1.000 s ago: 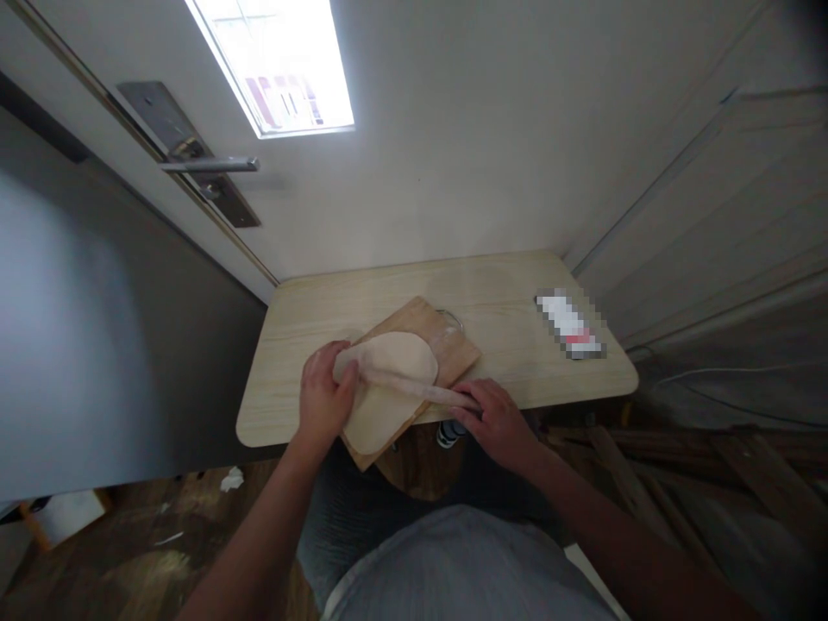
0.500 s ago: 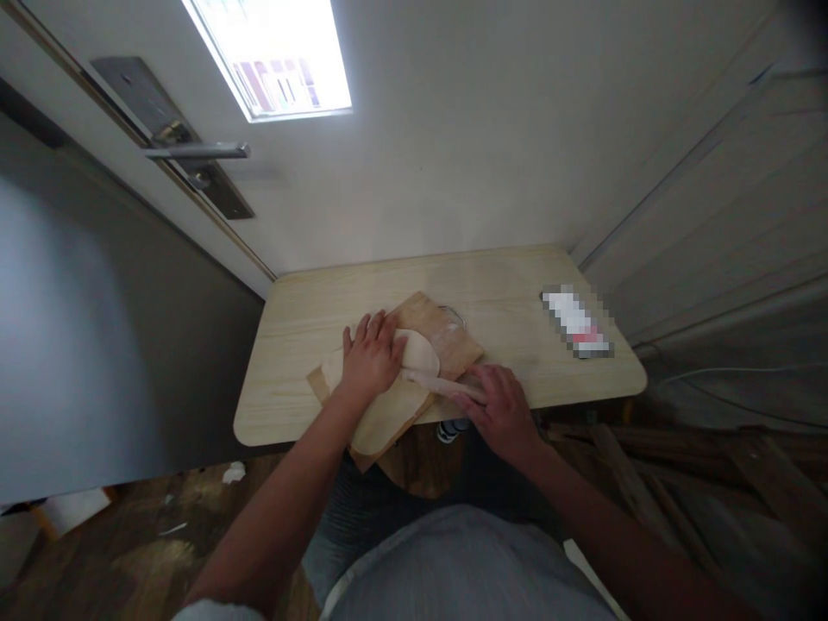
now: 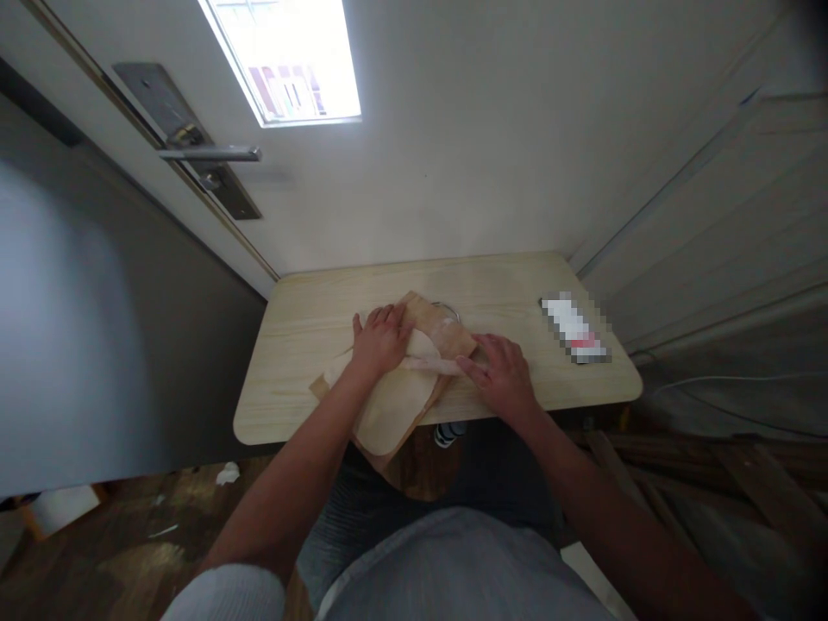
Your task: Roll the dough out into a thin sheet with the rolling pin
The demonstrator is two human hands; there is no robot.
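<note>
A thin, pale sheet of dough [image 3: 396, 410] lies on a wooden board [image 3: 423, 314] set askew at the table's front edge. A flour-dusted rolling pin [image 3: 432, 366] crosses the dough. My left hand [image 3: 380, 341] lies palm down over the pin's left part, its fingers stretched out flat toward the far side; the pin's left end is hidden beneath it. My right hand [image 3: 501, 371] is closed around the right end of the pin, with the thumb along it. Dough and board overhang the near edge of the table.
The light wooden table [image 3: 310, 323] stands against a white door with a metal handle [image 3: 213, 153]. A blurred-out flat object, perhaps a phone [image 3: 574, 328], lies at the table's right. A metal ring [image 3: 448, 308] shows behind the board. Wooden planks [image 3: 673, 483] lie low at right.
Both hands have moved a little away from me with the rolling pin, which now lies farther up the dough and more level. The camera view has shifted slightly.
</note>
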